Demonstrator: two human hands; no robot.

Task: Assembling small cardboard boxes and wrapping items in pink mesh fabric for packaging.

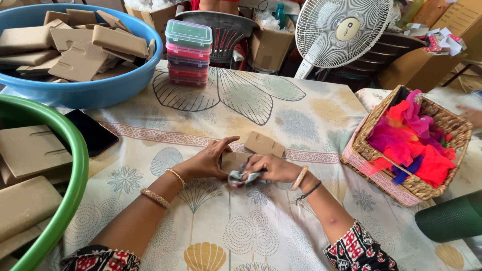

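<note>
patterned sleeves and two forearms with bangles at the bottom edge. left hand [207, 161]: fingers curled on a brown cardboard piece [232, 159], thumb raised. right hand [271, 167]: pinching a grey crumpled cloth [242, 178] against that piece, mid-table on the floral tablecloth [261, 231]. second cardboard piece [264, 144] just behind. green tub [75, 165] left, blue tub [100, 90] far left, wicker basket [371, 120] of bright fabric right.

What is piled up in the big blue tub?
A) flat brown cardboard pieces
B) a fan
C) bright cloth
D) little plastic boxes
A: the blue tub at the far left of the table is heaped with flat brown cardboard pieces; the bright cloth lies in the woven basket on the right instead.
</note>
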